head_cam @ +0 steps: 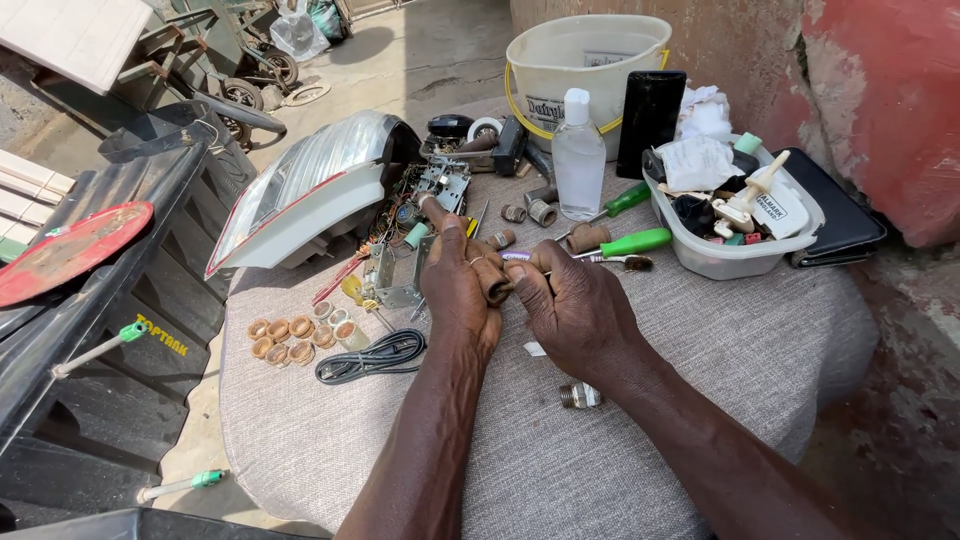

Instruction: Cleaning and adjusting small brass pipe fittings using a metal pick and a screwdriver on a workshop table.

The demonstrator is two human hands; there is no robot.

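While both hands meet over the middle of it, the cloth-covered table [700, 400] spreads grey and wide under everything. At its left edge lies a car tail lamp [310, 190], silver and red, tilted on its side against a bare circuit board [440, 185]. Behind, by the wall, stands a cream bucket [585, 60], with a clear plastic bottle [578, 155] just in front of it and a black phone [650, 120] upright beside that. To the right sits a shallow plastic tub [735, 258] full of small parts. A green-handled screwdriver [630, 243] lies between the tub and the hands. Left of the forearms, a coiled black cable [370, 357] rests near a cluster of small brass rings [295, 335].

The left hand [460, 290] has its fingers curled tight round a short brown tube [494, 285], which is held upright just above the table centre. The right hand [580, 305] closes against the same tube from the other side, fingertips pinched at it; whether it grips a thin tool as well I cannot tell. A small metal fitting [580, 396] lies on the cloth just under the right wrist.
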